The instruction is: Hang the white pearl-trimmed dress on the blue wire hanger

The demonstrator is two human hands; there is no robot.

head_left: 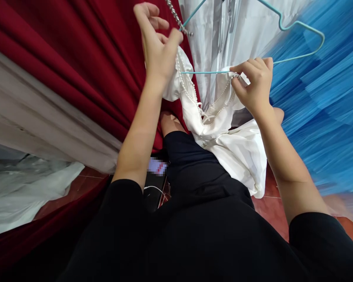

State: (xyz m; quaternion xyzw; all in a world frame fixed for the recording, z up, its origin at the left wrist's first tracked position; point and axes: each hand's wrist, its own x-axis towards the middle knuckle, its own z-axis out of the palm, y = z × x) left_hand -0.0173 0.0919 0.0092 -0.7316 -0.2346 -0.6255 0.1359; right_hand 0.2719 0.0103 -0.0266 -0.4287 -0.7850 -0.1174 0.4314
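Between red curtain [76,66] and blue tulle [320,113], a white pearl-trimmed dress [223,133] was pinched closed by the left hand [159,51] and right hand [255,84], seemingly upon a thin turquoise wire hanger [300,24].

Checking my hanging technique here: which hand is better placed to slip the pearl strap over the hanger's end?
Probably the right hand: it pinches the pearl strap right at the hanger bar. The left hand grips fabric farther away.

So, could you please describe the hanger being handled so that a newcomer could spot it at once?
Look between the dark red drapes and the blue fringed fabric, where both hands hold a white pearl-trimmed garment. The hanger runs through its top: thin pale turquoise wire, unlike the beaded chain beside it.
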